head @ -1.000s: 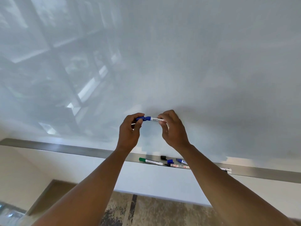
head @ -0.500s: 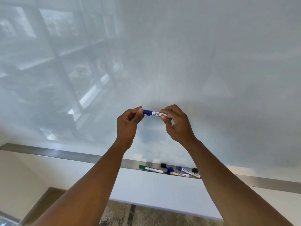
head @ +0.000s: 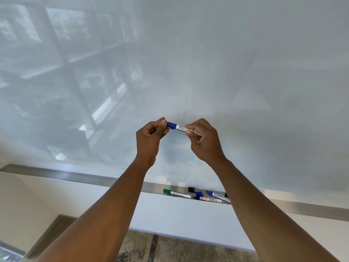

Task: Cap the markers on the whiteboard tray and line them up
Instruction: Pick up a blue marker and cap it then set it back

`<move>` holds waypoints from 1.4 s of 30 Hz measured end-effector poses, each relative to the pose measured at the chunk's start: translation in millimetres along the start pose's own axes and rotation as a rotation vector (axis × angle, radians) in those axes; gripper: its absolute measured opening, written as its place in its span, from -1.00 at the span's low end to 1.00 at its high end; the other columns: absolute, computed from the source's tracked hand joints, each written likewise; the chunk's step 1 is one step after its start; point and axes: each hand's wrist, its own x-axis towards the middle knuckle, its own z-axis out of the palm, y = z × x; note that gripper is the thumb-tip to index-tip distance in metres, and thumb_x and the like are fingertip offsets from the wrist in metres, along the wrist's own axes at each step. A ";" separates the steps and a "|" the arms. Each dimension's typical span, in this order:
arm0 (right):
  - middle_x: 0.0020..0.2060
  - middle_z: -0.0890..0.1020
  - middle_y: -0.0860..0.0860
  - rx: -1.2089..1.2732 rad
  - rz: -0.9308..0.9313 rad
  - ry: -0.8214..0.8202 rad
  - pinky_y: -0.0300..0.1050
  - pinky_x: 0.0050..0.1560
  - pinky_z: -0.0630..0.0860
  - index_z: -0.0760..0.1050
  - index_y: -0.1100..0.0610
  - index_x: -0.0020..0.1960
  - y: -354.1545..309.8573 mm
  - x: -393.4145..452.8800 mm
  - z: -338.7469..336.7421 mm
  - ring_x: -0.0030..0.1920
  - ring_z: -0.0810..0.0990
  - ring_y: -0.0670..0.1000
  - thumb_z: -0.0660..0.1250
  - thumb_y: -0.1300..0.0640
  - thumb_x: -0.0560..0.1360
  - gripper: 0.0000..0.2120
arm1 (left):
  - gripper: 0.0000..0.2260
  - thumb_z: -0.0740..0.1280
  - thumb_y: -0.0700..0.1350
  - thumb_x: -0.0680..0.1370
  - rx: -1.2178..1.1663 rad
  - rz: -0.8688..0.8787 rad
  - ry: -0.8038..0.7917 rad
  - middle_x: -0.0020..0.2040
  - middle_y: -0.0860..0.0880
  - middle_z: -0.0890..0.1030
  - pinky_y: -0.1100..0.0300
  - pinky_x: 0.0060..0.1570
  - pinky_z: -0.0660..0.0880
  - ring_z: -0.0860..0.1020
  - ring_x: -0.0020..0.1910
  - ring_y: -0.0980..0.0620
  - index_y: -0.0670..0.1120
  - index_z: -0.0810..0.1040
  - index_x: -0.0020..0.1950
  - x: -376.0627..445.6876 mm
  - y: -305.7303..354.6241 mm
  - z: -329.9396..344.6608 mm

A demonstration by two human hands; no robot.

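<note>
I'm pinching the blue marker [head: 176,127] level between both hands: left hand [head: 149,139] gripping its cap end, right hand [head: 204,140] gripping the barrel.

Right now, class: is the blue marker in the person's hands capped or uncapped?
Capped: a blue cap covers the end of the marker by the left hand; the right hand grips its barrel.

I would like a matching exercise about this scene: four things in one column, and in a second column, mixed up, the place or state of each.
Things
1. blue marker
2. green marker
3. loose black cap
4. loose blue cap

Places or states
A. lies capped at the left end of the group on the tray
B. held in front of the whiteboard by left hand and right hand
C. on the tray, right beside the red marker's bare tip
D. at the back of the tray, near the board

Pairs: 1-B, 2-A, 3-D, 4-C
</note>
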 end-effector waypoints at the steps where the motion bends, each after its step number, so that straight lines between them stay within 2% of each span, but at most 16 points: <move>1: -0.15 0.55 0.07 -0.004 0.000 -0.006 -0.30 -0.26 0.41 0.61 0.19 0.04 0.0 -0.9 0.9 -0.22 0.53 0.02 0.32 0.20 0.51 -0.85 | -0.83 0.38 -0.21 0.57 0.010 0.002 -0.005 -0.08 -0.07 0.70 0.31 -0.03 0.57 0.67 -0.17 0.07 -0.19 0.63 0.13 0.4 -0.9 -1.6; 5: -0.12 0.55 0.07 -0.020 0.045 -0.051 -0.31 -0.22 0.43 0.60 0.19 0.04 5.4 -7.2 10.9 -0.19 0.53 0.00 0.33 0.23 0.50 -0.85 | -0.85 0.38 -0.19 0.57 0.029 -0.022 -0.004 -0.07 -0.07 0.70 0.29 0.00 0.57 0.66 -0.12 0.03 -0.16 0.64 0.12 0.4 -14.2 -11.0; 8: -0.11 0.55 0.07 -0.013 0.097 -0.103 -0.40 -0.19 0.40 0.60 0.19 0.06 12.8 -20.6 20.3 -0.17 0.51 -0.03 0.33 0.30 0.50 -0.83 | -0.87 0.39 -0.17 0.56 0.029 -0.074 0.017 -0.05 -0.09 0.70 0.26 0.05 0.57 0.66 -0.07 0.00 -0.13 0.65 0.10 -4.6 -34.9 -21.6; 12: -0.08 0.57 0.05 0.024 0.248 -0.185 -0.46 -0.16 0.37 0.58 0.17 0.08 29.6 -45.0 34.2 -0.14 0.51 -0.04 0.30 0.33 0.50 -0.80 | -0.86 0.38 -0.19 0.57 0.045 -0.164 0.021 -0.03 -0.10 0.71 0.22 0.09 0.58 0.68 -0.04 0.00 -0.14 0.64 0.11 -11.3 -68.4 -39.7; 15: -0.09 0.59 0.01 0.040 0.379 -0.222 -0.48 -0.17 0.35 0.59 0.15 0.03 44.3 -59.8 43.8 -0.17 0.51 -0.14 0.31 0.30 0.49 -0.84 | -0.86 0.38 -0.19 0.57 0.065 -0.242 0.024 -0.02 -0.13 0.71 0.21 0.12 0.58 0.68 -0.03 -0.01 -0.15 0.64 0.12 -13.3 -92.4 -54.8; 20: -0.16 0.55 -0.04 -0.012 0.478 -0.294 -0.48 -0.17 0.34 0.61 0.14 -0.02 68.1 -83.5 59.9 -0.20 0.49 -0.18 0.32 0.31 0.48 -0.85 | -0.86 0.39 -0.20 0.56 0.068 -0.375 0.032 -0.01 -0.14 0.71 0.21 0.11 0.58 0.68 -0.02 -0.02 -0.15 0.63 0.11 -14.7 -128.9 -78.0; 24: -0.13 0.54 0.03 -0.059 0.554 -0.381 -0.35 -0.12 0.34 0.62 0.17 0.01 85.0 -99.5 77.0 -0.14 0.52 0.00 0.30 0.36 0.48 -0.80 | -0.80 0.40 -0.15 0.56 0.136 -0.538 0.080 -0.02 -0.10 0.72 0.21 0.09 0.56 0.69 -0.07 0.03 -0.17 0.62 0.17 -14.9 -157.5 -88.0; 28: 0.01 0.51 0.11 -0.102 0.649 -0.460 -0.35 -0.05 0.31 0.61 0.18 0.09 100.2 -115.8 93.1 -0.02 0.54 0.05 0.27 0.38 0.48 -0.74 | -0.85 0.41 -0.10 0.56 0.233 -0.626 0.156 -0.09 -0.06 0.72 0.35 -0.11 0.51 0.68 -0.13 0.05 -0.12 0.65 0.09 -13.9 -179.1 -91.6; 31: 0.00 0.44 0.10 -0.145 0.726 -0.479 -0.33 -0.04 0.32 0.60 0.15 0.12 110.3 -128.6 103.8 -0.04 0.51 0.05 0.25 0.35 0.50 -0.73 | -0.86 0.44 -0.06 0.53 0.297 -0.672 0.185 -0.13 -0.03 0.70 0.25 -0.05 0.55 0.66 -0.17 0.03 -0.09 0.67 0.02 -13.0 -195.6 -93.4; 34: 0.00 0.48 0.10 -0.206 0.756 -0.512 -0.27 -0.04 0.34 0.61 0.11 0.11 123.1 -141.2 112.0 -0.02 0.51 0.05 0.26 0.33 0.49 -0.72 | -0.92 0.45 -0.01 0.51 0.388 -0.699 0.174 -0.23 -0.04 0.68 0.07 0.03 0.58 0.60 -0.23 -0.01 0.00 0.68 -0.09 -11.0 -212.2 -95.7; 36: -0.03 0.54 0.09 -0.255 0.757 -0.554 -0.17 -0.01 0.40 0.61 0.10 0.08 130.4 -149.7 114.9 0.02 0.50 0.09 0.28 0.29 0.49 -0.76 | -0.88 0.45 0.04 0.50 0.452 -0.716 0.169 -0.20 -0.02 0.69 0.04 -0.02 0.58 0.62 -0.18 -0.02 0.02 0.68 -0.07 -10.5 -218.3 -97.1; 38: -0.06 0.57 0.07 -0.296 0.770 -0.574 -0.09 -0.02 0.43 0.62 0.10 0.05 136.6 -156.5 118.6 0.04 0.48 0.11 0.30 0.26 0.49 -0.80 | -0.82 0.45 0.08 0.49 0.528 -0.739 0.160 -0.13 0.00 0.70 0.11 -0.13 0.55 0.64 -0.09 -0.03 0.01 0.70 -0.01 -8.6 -225.2 -98.9; 42: -0.07 0.59 0.07 -0.321 0.809 -0.559 -0.09 -0.03 0.44 0.61 0.12 0.03 143.1 -166.6 127.6 0.03 0.48 0.10 0.31 0.26 0.49 -0.83 | -0.79 0.43 0.07 0.51 0.637 -0.770 0.151 -0.10 0.01 0.69 0.20 -0.25 0.48 0.62 -0.10 0.00 0.00 0.70 0.06 -7.8 -236.6 -97.9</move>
